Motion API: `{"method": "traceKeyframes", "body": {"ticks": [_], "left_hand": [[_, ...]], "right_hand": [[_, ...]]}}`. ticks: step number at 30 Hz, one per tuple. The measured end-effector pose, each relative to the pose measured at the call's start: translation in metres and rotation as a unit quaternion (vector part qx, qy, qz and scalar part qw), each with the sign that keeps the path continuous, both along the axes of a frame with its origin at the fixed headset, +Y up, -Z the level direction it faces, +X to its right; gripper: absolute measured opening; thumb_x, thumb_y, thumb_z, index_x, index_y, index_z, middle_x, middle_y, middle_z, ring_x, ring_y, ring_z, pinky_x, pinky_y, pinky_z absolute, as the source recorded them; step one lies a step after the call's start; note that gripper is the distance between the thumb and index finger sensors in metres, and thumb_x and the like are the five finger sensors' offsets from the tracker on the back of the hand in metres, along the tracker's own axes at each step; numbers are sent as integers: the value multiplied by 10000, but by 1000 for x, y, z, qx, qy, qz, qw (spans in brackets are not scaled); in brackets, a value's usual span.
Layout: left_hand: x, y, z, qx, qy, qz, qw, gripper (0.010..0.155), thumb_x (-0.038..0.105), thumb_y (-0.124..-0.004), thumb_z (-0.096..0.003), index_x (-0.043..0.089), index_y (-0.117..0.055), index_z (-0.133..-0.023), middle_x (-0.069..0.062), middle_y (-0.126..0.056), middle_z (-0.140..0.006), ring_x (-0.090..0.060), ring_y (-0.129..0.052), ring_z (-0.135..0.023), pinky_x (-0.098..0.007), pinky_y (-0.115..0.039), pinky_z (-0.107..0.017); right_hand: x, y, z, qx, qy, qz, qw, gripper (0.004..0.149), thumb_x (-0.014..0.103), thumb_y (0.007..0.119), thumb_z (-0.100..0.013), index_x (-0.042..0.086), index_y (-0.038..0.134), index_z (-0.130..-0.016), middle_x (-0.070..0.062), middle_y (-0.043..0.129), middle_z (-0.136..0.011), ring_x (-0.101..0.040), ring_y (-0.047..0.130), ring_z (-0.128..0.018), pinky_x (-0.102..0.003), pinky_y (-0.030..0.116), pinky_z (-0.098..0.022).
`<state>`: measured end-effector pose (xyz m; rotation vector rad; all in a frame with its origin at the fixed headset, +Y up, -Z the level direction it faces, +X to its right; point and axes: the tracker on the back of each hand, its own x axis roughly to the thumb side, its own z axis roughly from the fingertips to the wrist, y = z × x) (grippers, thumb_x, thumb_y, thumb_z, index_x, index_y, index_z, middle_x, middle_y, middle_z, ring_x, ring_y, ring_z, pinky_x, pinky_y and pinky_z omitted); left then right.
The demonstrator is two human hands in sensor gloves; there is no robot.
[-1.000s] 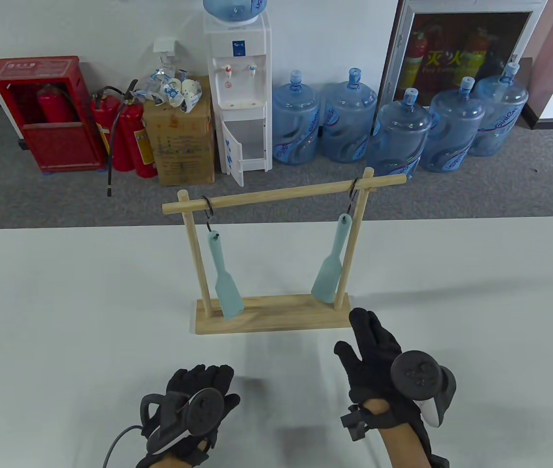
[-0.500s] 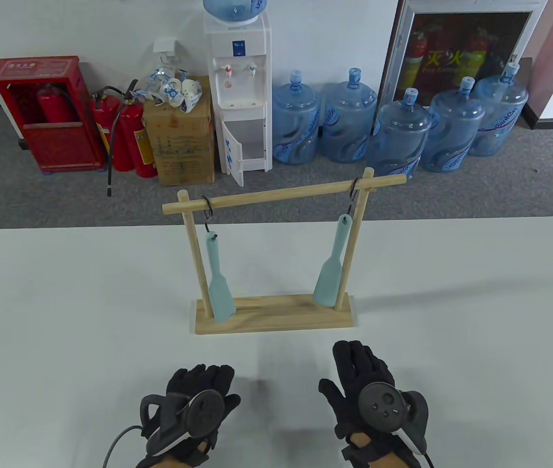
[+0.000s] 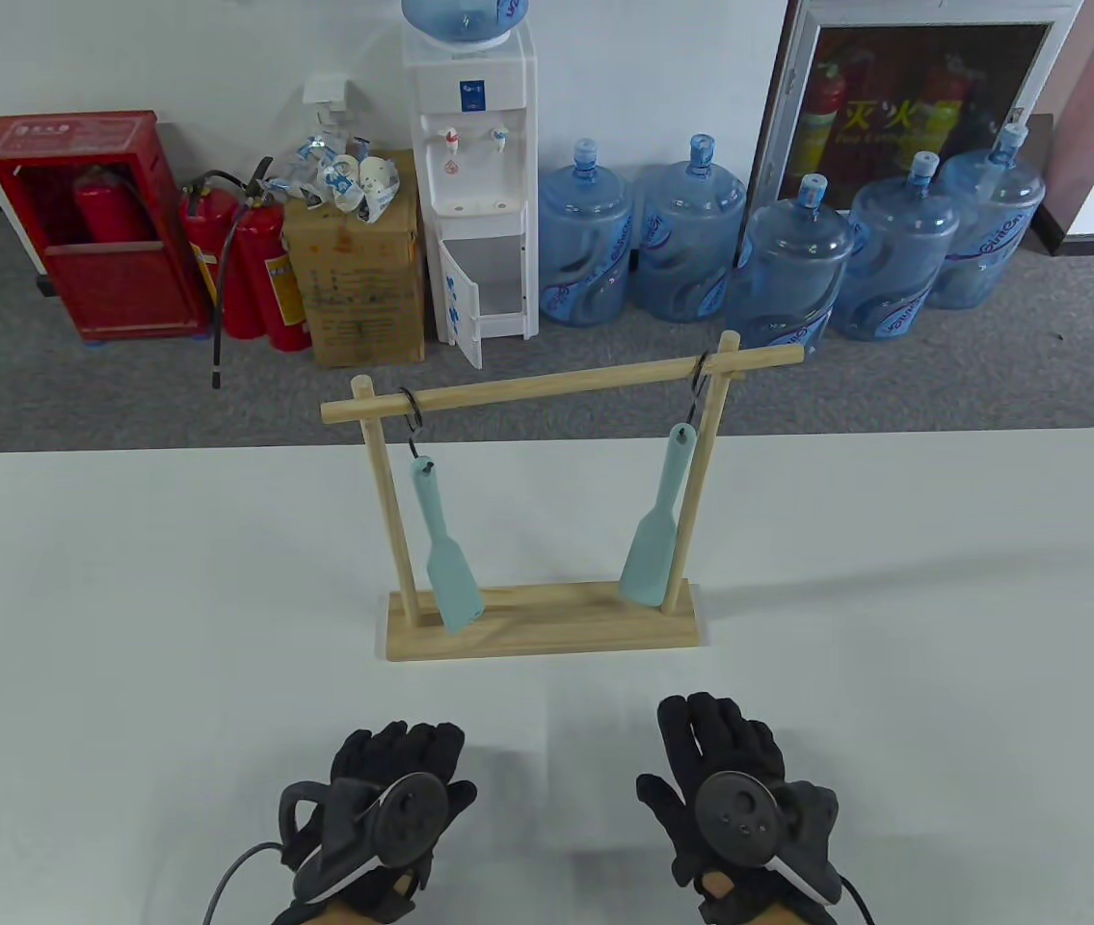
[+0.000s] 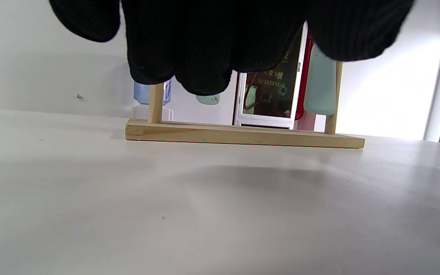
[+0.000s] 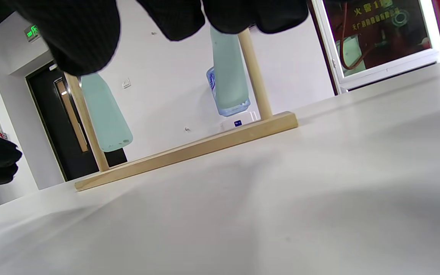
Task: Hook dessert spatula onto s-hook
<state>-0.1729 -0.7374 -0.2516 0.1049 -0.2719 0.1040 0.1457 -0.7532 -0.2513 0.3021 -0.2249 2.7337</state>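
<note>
We are resting both hands on the worktop [image 3: 122, 626] before the rack [image 3: 547, 631], clear of it. Two spatulas are hanging from hooks: left spatula [image 3: 442, 549], right spatula [image 3: 654, 535]. Left hand [image 3: 383, 790] and right hand [image 3: 734, 790] are grasping nothing, fingers [image 3: 701, 718] loosely spread, so hooking seems done.

Premises appear to be an office or institutional utility area. Evidence: grey carpet floor [image 3: 990, 366], water dispenser [image 3: 471, 183], row of large water bottles [image 3: 787, 260], red fire extinguishers [image 3: 253, 270], extinguisher cabinet [image 3: 93, 226], cardboard box [image 3: 359, 279], white table [image 3: 122, 626].
</note>
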Motion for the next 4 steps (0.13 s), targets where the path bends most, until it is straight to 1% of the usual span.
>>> {"method": "traceKeyframes", "body": {"ticks": [4], "left_hand": [[0, 0, 0, -2, 1, 0, 1000, 619, 573, -745, -451, 272, -758, -992, -83, -906, -944, -389, -857, -881, -624, -595, -702]], "right_hand": [[1, -1, 0, -2, -2, 2, 1000, 756, 545, 737, -462, 203, 468, -1080, -122, 373, -1082, -436, 470, -994, -649, 357, -702]]}}
